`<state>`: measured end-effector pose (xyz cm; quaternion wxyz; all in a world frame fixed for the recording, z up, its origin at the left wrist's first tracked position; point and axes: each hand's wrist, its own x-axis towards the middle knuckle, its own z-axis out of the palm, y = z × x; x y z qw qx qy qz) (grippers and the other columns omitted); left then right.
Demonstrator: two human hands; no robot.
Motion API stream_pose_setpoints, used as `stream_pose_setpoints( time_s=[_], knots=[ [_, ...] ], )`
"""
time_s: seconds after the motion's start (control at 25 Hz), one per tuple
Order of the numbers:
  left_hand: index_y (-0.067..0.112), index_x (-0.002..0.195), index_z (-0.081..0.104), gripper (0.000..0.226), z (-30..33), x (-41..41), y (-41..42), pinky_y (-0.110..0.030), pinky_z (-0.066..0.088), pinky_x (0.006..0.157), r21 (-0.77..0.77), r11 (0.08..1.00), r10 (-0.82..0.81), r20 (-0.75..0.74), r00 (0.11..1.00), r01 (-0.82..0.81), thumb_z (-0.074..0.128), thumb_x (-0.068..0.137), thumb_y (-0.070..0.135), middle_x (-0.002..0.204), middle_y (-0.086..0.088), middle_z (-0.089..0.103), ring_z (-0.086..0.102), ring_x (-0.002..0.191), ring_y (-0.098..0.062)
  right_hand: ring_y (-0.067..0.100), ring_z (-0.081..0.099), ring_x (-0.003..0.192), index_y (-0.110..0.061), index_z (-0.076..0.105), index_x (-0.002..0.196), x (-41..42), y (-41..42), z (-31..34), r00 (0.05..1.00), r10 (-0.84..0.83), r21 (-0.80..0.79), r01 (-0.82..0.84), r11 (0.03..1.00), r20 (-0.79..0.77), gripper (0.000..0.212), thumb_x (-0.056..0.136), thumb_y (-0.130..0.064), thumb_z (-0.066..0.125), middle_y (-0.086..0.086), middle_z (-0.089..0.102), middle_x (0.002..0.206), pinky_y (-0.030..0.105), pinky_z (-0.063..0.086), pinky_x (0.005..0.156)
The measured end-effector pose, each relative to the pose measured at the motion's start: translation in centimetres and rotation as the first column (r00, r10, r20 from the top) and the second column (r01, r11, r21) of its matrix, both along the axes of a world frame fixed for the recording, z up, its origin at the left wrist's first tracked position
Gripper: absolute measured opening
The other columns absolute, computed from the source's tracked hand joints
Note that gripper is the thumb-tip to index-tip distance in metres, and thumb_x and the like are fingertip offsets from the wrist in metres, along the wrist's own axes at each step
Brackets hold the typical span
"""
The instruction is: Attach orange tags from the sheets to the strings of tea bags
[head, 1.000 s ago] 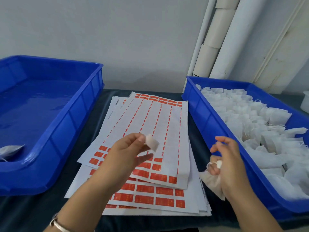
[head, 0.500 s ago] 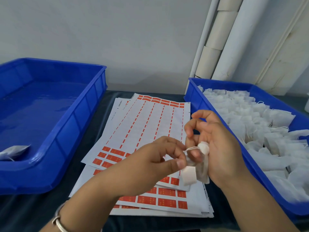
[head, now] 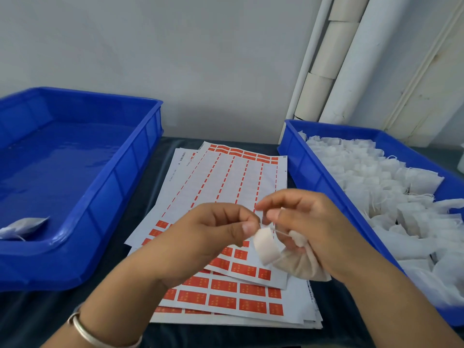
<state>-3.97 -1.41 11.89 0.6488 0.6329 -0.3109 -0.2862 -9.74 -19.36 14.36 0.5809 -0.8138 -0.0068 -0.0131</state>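
Early going, I judge: one bag (head: 21,228) lies in the left bin (head: 120,187), while the right bin (head: 311,169) is heaped with untagged ones. On the sheets (head: 233,187) most tags are peeled. Left hand (head: 213,237) pinches a tag (head: 266,244), white side up, at the string (head: 282,232); its long axis slants down-right. Right hand (head: 313,232) clutches the tea bag (head: 301,266), fingers pinching the string above the sheets.

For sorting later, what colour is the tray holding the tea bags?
Blue tray, clearest in the head view.
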Motion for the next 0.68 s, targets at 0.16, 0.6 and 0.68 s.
stream_pose_setpoints(
  time_s=[0.16, 0.6, 0.68],
  knots=[
    [0.019, 0.078, 0.073, 0.022, 0.2, 0.3, 0.3, -0.050, 0.042, 0.094, 0.014, 0.999, 0.041, -0.068, 0.997, -0.041, 0.062, 0.078, 0.038, 0.087, -0.009, 0.064, 0.054, 0.089, -0.030, -0.009, 0.062, 0.085, -0.052, 0.069, 0.069, 0.2, 0.0, 0.3, 1.000, 0.008, -0.233, -0.012, 0.972, -0.018, 0.021, 0.050, -0.053, 0.061, -0.026, 0.069, 0.082, 0.015, 0.048, 0.066],
    [0.010, 0.064, 0.073, 0.026, 0.4, 1.4, 0.6, -0.029, 0.057, 0.064, 0.108, 0.921, 0.381, -0.447, 0.810, -0.374, 0.059, 0.085, 0.016, 0.094, -0.011, 0.069, 0.069, 0.076, -0.023, 0.012, 0.071, 0.084, -0.022, 0.077, 0.075, 0.0, -1.0, 0.5, 0.997, -0.073, 0.112, 0.076, 0.991, -0.032, 0.010, 0.069, -0.019, 0.069, -0.003, 0.075, 0.084, 0.022, 0.056, 0.063],
    [0.009, 0.064, 0.072, 0.028, 0.6, 1.4, 0.1, -0.029, 0.057, 0.059, 0.119, 0.908, 0.408, -0.475, 0.780, -0.402, 0.057, 0.088, 0.014, 0.095, -0.014, 0.069, 0.071, 0.078, -0.026, 0.014, 0.071, 0.086, -0.022, 0.077, 0.072, 0.0, -0.9, 0.7, 0.999, -0.044, 0.131, 0.046, 0.990, -0.020, 0.015, 0.061, -0.025, 0.068, 0.000, 0.075, 0.084, 0.025, 0.058, 0.066]
  ],
)
